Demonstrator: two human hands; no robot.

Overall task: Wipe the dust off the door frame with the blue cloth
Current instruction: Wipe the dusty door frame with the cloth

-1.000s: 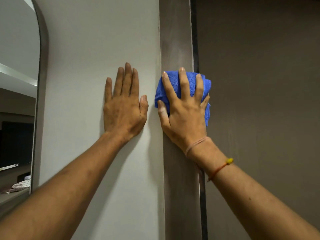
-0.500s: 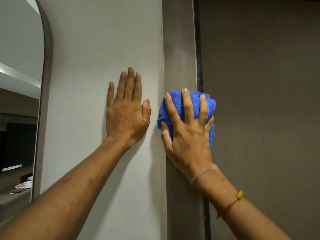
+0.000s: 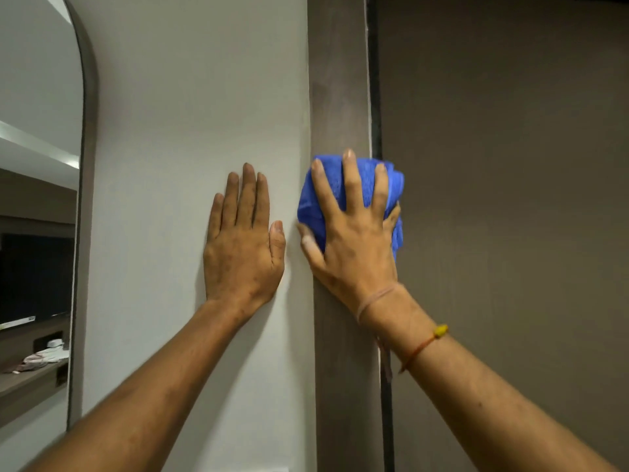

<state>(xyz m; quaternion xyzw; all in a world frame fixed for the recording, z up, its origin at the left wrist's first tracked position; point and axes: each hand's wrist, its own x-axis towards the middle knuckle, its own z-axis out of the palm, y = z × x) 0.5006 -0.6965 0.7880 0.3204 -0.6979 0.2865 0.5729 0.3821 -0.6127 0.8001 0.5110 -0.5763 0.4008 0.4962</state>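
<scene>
Pressing rather than pinching — the right hand (image 3: pixel 354 247) is spreading its fingers wide over the blue cloth (image 3: pixel 391 189) and pinning it flat against the door frame (image 3: pixel 338 97), with the thumb hooking round the cloth's left edge. So the cloth is sitting bunched under that palm, about mid-height on the brown vertical strip, spilling a bit past the frame's right edge over the dark gap beside the door (image 3: pixel 510 199). Can't tell how much of it is folded underneath.

The left hand (image 3: pixel 243 247) is lying flat and empty on the pale wall (image 3: pixel 190 131), fingers together and pointing up, just beside the frame but not touching the cloth.

Right wrist is wearing a thin band and, lower down, an orange thread bracelet (image 3: pixel 422 345) with a yellow bead.

Off to the far left an arched mirror (image 3: pixel 41 165) is showing a dim room — shelf, dark screen, some pale stuff lying on a ledge.
</scene>
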